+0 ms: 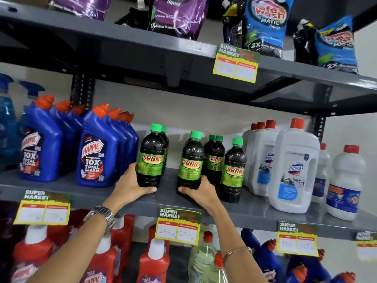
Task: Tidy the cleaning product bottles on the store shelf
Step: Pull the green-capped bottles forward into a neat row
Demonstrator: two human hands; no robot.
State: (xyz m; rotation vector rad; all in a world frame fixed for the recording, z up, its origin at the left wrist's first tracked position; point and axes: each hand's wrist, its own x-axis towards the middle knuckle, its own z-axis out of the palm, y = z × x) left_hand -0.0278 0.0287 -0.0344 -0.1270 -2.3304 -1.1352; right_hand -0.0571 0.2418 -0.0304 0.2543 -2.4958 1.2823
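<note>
Several dark Sunny bottles with green caps and green labels stand on the grey middle shelf point(255, 211). My left hand point(130, 183) wraps the base of the leftmost front Sunny bottle point(152, 158). My right hand point(201, 192) grips the base of a second Sunny bottle point(191, 160) just to the right. Both bottles stand upright near the shelf's front edge. A third front Sunny bottle point(233, 170) stands free at the right, with more Sunny bottles point(215, 158) behind.
Blue Harpic bottles point(98, 148) crowd the shelf to the left, white Domex bottles point(293, 166) to the right. Detergent pouches point(265, 23) sit on the shelf above. Red Harpic bottles point(155, 264) fill the shelf below. Price tags point(179, 226) hang on the shelf edges.
</note>
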